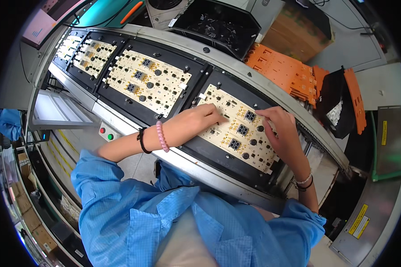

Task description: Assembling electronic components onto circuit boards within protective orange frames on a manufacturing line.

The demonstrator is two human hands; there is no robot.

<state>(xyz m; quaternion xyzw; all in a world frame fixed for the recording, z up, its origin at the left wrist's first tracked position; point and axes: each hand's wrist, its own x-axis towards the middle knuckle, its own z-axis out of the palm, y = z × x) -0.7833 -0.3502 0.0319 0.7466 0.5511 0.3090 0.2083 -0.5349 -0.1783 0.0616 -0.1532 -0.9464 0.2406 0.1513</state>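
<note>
In front of me a cream circuit board (221, 139) lies in a black carrier (214, 155). It bears several black square display parts (242, 130), round black parts (253, 142) and small yellow components. My left hand (199, 120) is over its left part, fingers bent and closed at the tips; whatever they may pinch is too small to make out. At the board's right side is my right hand (281, 129), thumb and index finger apart, the index tip close to the uppermost display. Nothing shows between those fingers.
More populated boards (149, 82) sit in carriers along the metal-railed line to the left. Beyond the rail are a black bin (214, 26) of small dark parts, orange trays (283, 71) and a cardboard box (300, 33). Red and green buttons (107, 133) are on the near side.
</note>
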